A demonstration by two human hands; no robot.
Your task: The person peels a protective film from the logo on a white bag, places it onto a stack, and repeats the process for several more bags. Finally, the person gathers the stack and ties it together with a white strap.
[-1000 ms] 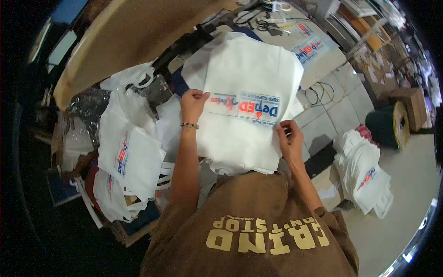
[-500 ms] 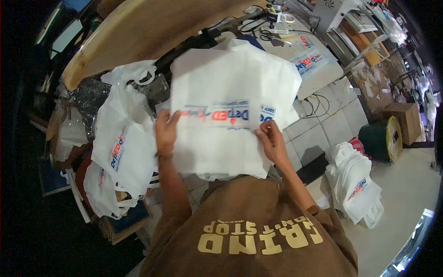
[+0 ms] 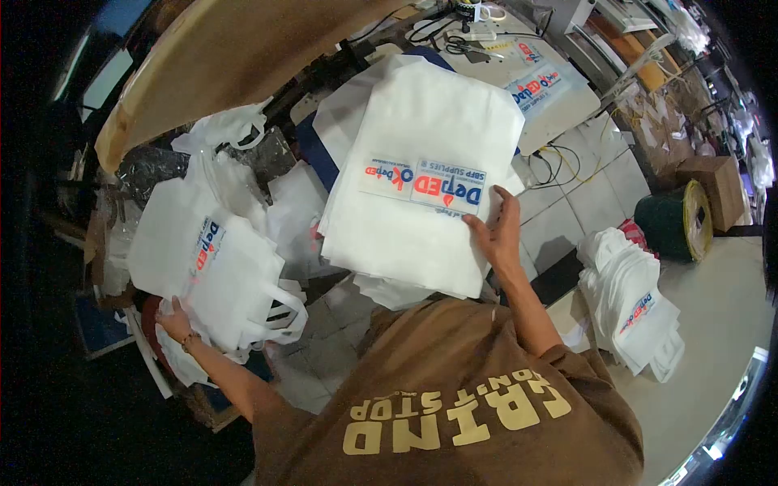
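A stack of white printed bags (image 3: 421, 113) lies in front of me, its top print in blue and red. My right hand (image 3: 501, 235) rests at the stack's right edge, thumb and index finger spread apart on the white material. Off to the left, a white bag with handles (image 3: 235, 283) lies over a heap of similar bags. My left hand (image 3: 173, 321) is closed at that bag's lower left edge, with some of its fingers hidden.
More folded white bags (image 3: 628, 300) lie on a pale surface at right. Scissors (image 3: 458, 46) and a printed sheet (image 3: 543, 89) lie on the far table. Cables (image 3: 559, 168) trail over the tiled floor. A green spool (image 3: 668, 223) and a cardboard box (image 3: 717, 190) stand at right.
My left hand has moved from the middle stack to the left heap, where a bag now lies spread with its handles rightward. My right hand has shifted slightly right and its fingers have parted.
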